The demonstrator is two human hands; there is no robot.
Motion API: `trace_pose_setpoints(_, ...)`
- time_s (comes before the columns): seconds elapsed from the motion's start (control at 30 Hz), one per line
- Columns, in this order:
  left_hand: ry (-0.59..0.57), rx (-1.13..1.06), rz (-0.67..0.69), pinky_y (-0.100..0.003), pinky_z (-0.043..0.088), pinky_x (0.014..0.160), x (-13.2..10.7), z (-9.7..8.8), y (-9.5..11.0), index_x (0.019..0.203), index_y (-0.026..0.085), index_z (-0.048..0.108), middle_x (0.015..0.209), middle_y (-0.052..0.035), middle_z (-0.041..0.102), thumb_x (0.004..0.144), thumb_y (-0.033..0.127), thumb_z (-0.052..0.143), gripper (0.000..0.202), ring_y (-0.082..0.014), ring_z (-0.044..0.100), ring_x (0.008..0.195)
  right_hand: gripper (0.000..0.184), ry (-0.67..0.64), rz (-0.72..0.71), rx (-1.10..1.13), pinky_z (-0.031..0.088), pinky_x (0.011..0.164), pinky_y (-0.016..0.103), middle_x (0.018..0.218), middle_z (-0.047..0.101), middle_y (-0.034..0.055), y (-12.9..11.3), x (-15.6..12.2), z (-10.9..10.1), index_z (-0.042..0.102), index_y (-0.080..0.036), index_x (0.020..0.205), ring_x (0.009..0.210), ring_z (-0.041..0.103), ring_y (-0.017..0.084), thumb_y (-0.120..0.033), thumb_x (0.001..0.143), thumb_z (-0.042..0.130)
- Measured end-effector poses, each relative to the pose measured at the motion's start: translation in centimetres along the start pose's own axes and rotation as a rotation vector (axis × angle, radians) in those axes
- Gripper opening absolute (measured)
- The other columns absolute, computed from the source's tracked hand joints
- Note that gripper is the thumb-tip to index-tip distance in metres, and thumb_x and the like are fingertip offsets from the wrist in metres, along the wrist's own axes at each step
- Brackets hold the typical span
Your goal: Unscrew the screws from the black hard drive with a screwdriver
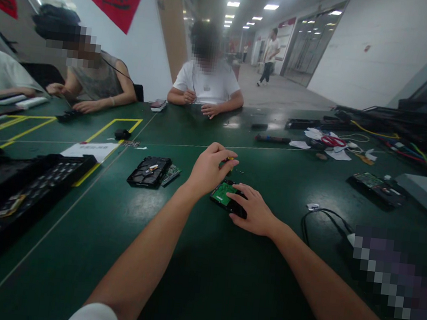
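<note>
A hard drive with a green circuit board (222, 194) facing up lies on the green table (223, 283) in front of me. My right hand (252, 211) rests on its near right side, fingers curled over the edge, holding it down. My left hand (209, 169) is closed around a small screwdriver with a yellow handle (230, 159), held just above the drive's far edge. A few tiny screws (239, 171) lie just beyond the drive.
Another opened black drive with a loose board (151, 171) lies to the left. Black trays (15, 195) fill the left edge. A black cable (323, 220) curls at right; more drives, scissors and papers sit far right. People sit across the table.
</note>
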State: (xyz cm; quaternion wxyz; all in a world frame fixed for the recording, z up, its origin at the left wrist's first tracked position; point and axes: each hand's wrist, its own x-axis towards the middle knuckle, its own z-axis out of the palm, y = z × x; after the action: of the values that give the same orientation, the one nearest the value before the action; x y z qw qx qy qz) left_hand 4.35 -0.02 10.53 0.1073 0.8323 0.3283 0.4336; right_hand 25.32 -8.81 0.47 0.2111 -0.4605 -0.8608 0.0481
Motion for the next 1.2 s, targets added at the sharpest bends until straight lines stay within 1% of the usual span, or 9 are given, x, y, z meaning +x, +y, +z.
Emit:
trace_pose_setpoints(0.17, 0.016, 0.015, 0.014, -0.035, 0.057, 0.087, 0.06, 0.03, -0.31, 0.114, 0.022, 0.076, 0.101, -0.0059, 0.064, 0.099, 0.022, 0.066, 0.018, -0.0182, 0.065, 0.093, 0.062, 0.0, 0.006, -0.012, 0.034, 0.119, 0.067, 0.161, 0.046, 0.0126, -0.05, -0.08, -0.06, 0.055, -0.03, 0.15, 0.152, 0.037, 0.04, -0.043, 0.091, 0.072)
trace_pose_setpoints(0.4, -0.027, -0.018, 0.051, -0.035, 0.056, 0.094, 0.11, -0.31, 0.15, 0.12, 0.022, 0.073, 0.112, -0.0073, 0.068, 0.1, 0.018, 0.061, 0.024, -0.0193, 0.068, 0.102, 0.061, -0.006, 0.018, -0.015, 0.035, 0.12, 0.065, 0.161, 0.046, 0.0144, -0.44, -0.13, -0.48, 0.057, -0.028, 0.148, 0.151, 0.038, 0.039, -0.043, 0.091, 0.072)
trace_pose_setpoints(0.53, -0.047, -0.022, 0.053, -0.035, 0.057, 0.093, 0.15, -0.41, 0.35, 0.117, 0.023, 0.074, 0.112, -0.0073, 0.068, 0.1, 0.016, 0.059, 0.023, -0.0193, 0.068, 0.102, 0.061, -0.008, 0.027, -0.014, 0.035, 0.12, 0.065, 0.161, 0.046, 0.0138, -0.55, -0.13, -0.61, 0.057, -0.029, 0.148, 0.152, 0.037, 0.039, -0.043, 0.091, 0.073)
trace_pose_setpoints(0.67, -0.042, -0.028, 0.055, -0.035, 0.057, 0.093, 0.16, -0.3, 0.29, 0.116, 0.022, 0.075, 0.111, -0.0071, 0.069, 0.1, 0.016, 0.061, 0.022, -0.0196, 0.068, 0.103, 0.062, -0.016, 0.03, -0.022, 0.034, 0.121, 0.065, 0.161, 0.045, 0.0139, -0.46, -0.15, -0.53, 0.056, -0.029, 0.149, 0.152, 0.037, 0.039, -0.043, 0.091, 0.073)
trace_pose_setpoints(0.83, -0.035, -0.064, 0.058, -0.032, 0.058, 0.09, 0.1, -0.18, 0.15, 0.116, 0.021, 0.076, 0.112, -0.0066, 0.071, 0.099, 0.014, 0.062, 0.023, -0.018, 0.07, 0.099, 0.061, -0.017, 0.026, -0.024, 0.033, 0.121, 0.064, 0.161, 0.045, 0.0147, -0.41, -0.16, -0.41, 0.057, -0.027, 0.148, 0.152, 0.037, 0.039, -0.042, 0.091, 0.072)
trace_pose_setpoints(0.93, -0.042, -0.102, 0.076, -0.033, 0.058, 0.095, 0.13, -0.12, 0.07, 0.117, 0.021, 0.077, 0.115, -0.0071, 0.073, 0.099, 0.01, 0.059, 0.027, -0.0186, 0.071, 0.105, 0.062, -0.026, 0.035, -0.026, 0.033, 0.121, 0.063, 0.162, 0.044, 0.015, -0.45, -0.14, -0.39, 0.057, -0.027, 0.149, 0.153, 0.036, 0.039, -0.042, 0.091, 0.072)
trace_pose_setpoints(1.03, -0.054, -0.151, 0.089, -0.034, 0.057, 0.099, 0.19, -0.07, 0.0, 0.121, 0.02, 0.076, 0.121, -0.0076, 0.075, 0.101, 0.007, 0.052, 0.034, -0.0191, 0.071, 0.111, 0.062, -0.035, 0.046, -0.028, 0.032, 0.122, 0.063, 0.163, 0.043, 0.0142, -0.48, -0.12, -0.37, 0.056, -0.028, 0.15, 0.154, 0.034, 0.039, -0.043, 0.092, 0.071)
trace_pose_setpoints(1.1, -0.062, -0.163, 0.088, -0.035, 0.058, 0.099, 0.22, -0.06, -0.05, 0.123, 0.02, 0.075, 0.123, -0.0077, 0.076, 0.102, 0.007, 0.05, 0.036, -0.0193, 0.072, 0.111, 0.062, -0.036, 0.044, -0.026, 0.032, 0.122, 0.062, 0.162, 0.043, 0.0143, -0.46, -0.11, -0.36, 0.056, -0.027, 0.15, 0.154, 0.033, 0.039, -0.043, 0.092, 0.071)
trace_pose_setpoints(1.2, -0.053, -0.144, 0.08, -0.035, 0.059, 0.095, 0.22, -0.1, -0.14, 0.122, 0.021, 0.076, 0.119, -0.0078, 0.076, 0.101, 0.009, 0.054, 0.033, -0.0193, 0.073, 0.105, 0.062, -0.03, 0.039, -0.024, 0.032, 0.123, 0.062, 0.162, 0.044, 0.0144, -0.39, -0.12, -0.32, 0.056, -0.027, 0.15, 0.153, 0.034, 0.039, -0.043, 0.092, 0.071)
